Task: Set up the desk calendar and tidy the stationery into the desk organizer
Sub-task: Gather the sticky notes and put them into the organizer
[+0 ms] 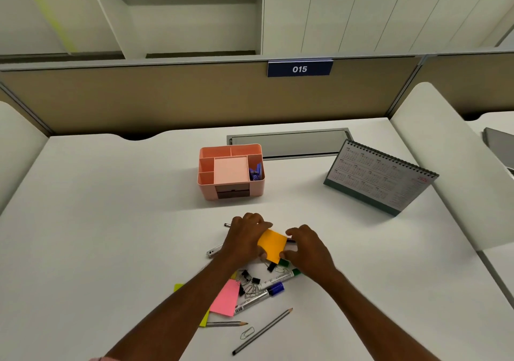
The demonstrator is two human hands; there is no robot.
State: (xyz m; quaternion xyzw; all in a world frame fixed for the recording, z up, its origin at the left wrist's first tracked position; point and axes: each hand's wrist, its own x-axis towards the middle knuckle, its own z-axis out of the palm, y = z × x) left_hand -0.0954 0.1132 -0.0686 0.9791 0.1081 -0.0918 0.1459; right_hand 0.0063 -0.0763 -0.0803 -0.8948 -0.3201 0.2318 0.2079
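An orange sticky-note pad [272,245] is held between my left hand [246,238] and my right hand [307,245], just above the desk's stationery pile. The pink desk organizer [205,178] stands further back at the centre, with a blue stapler [256,172] in its right compartment. The desk calendar [379,178] stands upright at the right. Below my hands lie a pink sticky pad [224,298], yellow sticky notes [205,319], black binder clips [247,277], markers with green [281,277] and blue [261,296] caps, and two pencils [262,331].
A silver pen [214,251] pokes out left of my left hand. A paper clip [247,333] lies near the front pencil. A grey cable tray lid [289,143] sits behind the organizer. A beige partition [167,96] closes the back; white dividers flank the desk.
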